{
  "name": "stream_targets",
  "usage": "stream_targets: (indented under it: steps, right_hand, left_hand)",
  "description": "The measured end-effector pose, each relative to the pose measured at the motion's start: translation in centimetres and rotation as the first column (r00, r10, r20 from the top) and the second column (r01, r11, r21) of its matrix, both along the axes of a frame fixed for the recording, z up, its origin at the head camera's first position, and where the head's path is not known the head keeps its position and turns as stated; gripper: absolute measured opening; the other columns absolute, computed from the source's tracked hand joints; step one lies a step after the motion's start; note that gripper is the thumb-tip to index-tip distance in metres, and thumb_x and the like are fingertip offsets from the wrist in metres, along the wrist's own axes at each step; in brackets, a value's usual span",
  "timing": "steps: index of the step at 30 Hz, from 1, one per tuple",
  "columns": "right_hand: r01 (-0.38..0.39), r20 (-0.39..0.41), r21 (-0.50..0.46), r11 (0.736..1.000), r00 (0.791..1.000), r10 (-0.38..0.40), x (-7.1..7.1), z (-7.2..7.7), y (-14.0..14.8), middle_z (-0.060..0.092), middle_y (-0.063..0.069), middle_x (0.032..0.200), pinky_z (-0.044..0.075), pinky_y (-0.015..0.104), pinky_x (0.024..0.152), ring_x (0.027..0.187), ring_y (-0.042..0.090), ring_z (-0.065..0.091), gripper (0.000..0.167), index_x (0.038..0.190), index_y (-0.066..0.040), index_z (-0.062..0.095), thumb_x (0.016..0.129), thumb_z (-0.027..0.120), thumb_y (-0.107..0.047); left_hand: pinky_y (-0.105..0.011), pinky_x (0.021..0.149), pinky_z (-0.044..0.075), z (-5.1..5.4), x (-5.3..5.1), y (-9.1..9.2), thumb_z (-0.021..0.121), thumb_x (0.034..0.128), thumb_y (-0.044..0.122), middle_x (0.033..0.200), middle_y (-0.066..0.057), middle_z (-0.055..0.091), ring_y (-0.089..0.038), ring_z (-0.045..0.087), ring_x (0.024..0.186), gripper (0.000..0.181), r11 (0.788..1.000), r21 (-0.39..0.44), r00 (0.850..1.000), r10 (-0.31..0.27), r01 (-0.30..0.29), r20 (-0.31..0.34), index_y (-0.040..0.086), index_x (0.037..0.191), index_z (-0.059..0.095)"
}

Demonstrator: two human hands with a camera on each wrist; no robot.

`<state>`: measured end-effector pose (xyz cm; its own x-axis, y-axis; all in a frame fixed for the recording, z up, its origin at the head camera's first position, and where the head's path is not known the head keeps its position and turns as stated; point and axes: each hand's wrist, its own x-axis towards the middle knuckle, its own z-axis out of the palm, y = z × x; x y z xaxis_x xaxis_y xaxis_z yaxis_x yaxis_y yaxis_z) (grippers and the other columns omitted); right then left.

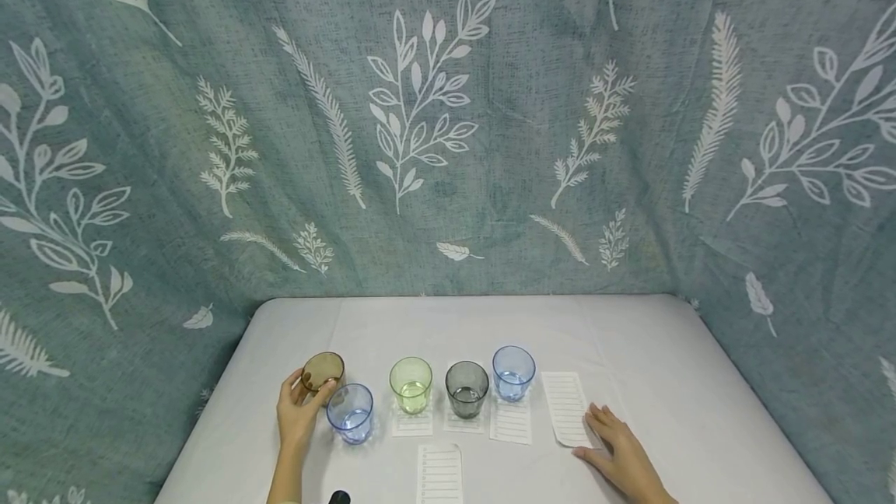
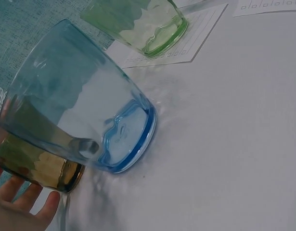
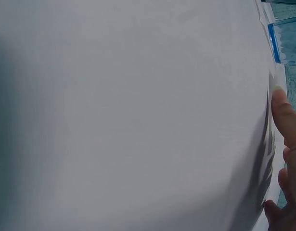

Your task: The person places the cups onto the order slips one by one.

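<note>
brown glass [image 1: 322, 369], left of the green glass [image 1: 411, 383], pinched between thumb and fingers in the grip of the left hand [image 1: 299, 417]. near blue glass [image 1: 351, 414], also left of the green glass but closer to the person, just beside the left thumb. gray glass [image 1: 467, 390], just right of the green glass; far blue glass [image 1: 514, 372], farther right. right hand [image 1: 619, 456], well right of the green glass, fingers spread at the edge of the long card [image 1: 565, 407] on the table [image 1: 595, 333].
</note>
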<state>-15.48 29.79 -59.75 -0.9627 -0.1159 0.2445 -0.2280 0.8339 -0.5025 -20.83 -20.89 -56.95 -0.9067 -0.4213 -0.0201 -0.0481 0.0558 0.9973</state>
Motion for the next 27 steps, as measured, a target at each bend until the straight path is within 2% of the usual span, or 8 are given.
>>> stream_targets:
  steps: [4,8,14,18,22,27]
  right_hand:
    - [-0.032,-0.03,0.031,0.999,0.999,0.032,-0.36,-0.12,0.08,0.05,0.027,0.13,0.028,0.075,0.089,0.122,0.053,0.039,0.06,0.113,0.009,0.061,0.074,0.077,-0.034]
    - [-0.048,0.003,0.045,0.998,0.999,0.048,-0.5,0.0,0.07,0.052,0.025,0.128,0.026,0.077,0.089,0.121,0.053,0.04,0.056,0.112,0.009,0.063,0.076,0.076,-0.032]
    - [-0.038,0.088,0.03,0.999,0.995,0.036,-0.46,0.27,0.15,0.052,0.024,0.128,0.022,0.076,0.093,0.124,0.052,0.038,0.053,0.111,0.007,0.064,0.079,0.073,-0.033]
    - [-0.047,0.062,0.024,0.999,0.997,0.045,-0.58,0.36,0.3,0.055,0.024,0.126,0.027,0.073,0.094,0.121,0.052,0.042,0.047,0.109,0.007,0.065,0.078,0.074,-0.027]
    - [-0.057,0.021,0.04,0.998,0.998,0.057,-0.76,0.5,0.38,0.054,0.025,0.127,0.03,0.072,0.093,0.119,0.052,0.044,0.051,0.11,0.007,0.065,0.074,0.077,-0.027]
    - [-0.085,0.062,0.063,0.994,0.995,0.081,-1.0,0.51,0.55,0.05,0.026,0.13,0.023,0.077,0.091,0.122,0.052,0.04,0.055,0.113,0.005,0.064,0.075,0.076,-0.033]
  left_hand:
    - [-0.051,0.109,0.03,-0.12,-0.02,0.02,0.073,0.0824,0.013,0.142,-0.034,0.033,-0.047,0.03,0.133,0.079,1.0,0.01,1.0,-0.012,0.012,0.004,-0.004,0.143,0.026]
    - [-0.051,0.109,0.03,-0.13,-0.01,-0.01,0.073,0.0823,0.013,0.142,-0.034,0.032,-0.047,0.029,0.133,0.079,1.0,0.013,1.0,-0.021,0.021,-0.003,-0.004,0.143,0.025]
    - [-0.052,0.11,0.028,-0.01,0.13,-0.23,0.072,0.0827,0.011,0.143,-0.034,0.031,-0.048,0.026,0.134,0.079,0.999,-0.002,0.999,-0.052,0.052,-0.016,-0.004,0.143,0.024]
    - [-0.051,0.109,0.029,0.05,0.15,-0.32,0.072,0.0827,0.01,0.142,-0.034,0.031,-0.048,0.027,0.134,0.079,0.998,-0.008,0.998,-0.057,0.057,-0.02,-0.004,0.143,0.023]
    - [-0.051,0.109,0.029,-0.01,0.11,-0.39,0.072,0.0823,0.009,0.142,-0.034,0.032,-0.048,0.027,0.134,0.078,0.998,-0.006,0.998,-0.057,0.057,-0.021,-0.005,0.142,0.024]
    - [-0.051,0.109,0.03,-0.15,0.07,-0.48,0.072,0.0818,0.008,0.141,-0.033,0.033,-0.048,0.028,0.133,0.078,0.998,-0.008,0.998,-0.061,0.061,-0.021,-0.005,0.142,0.024]
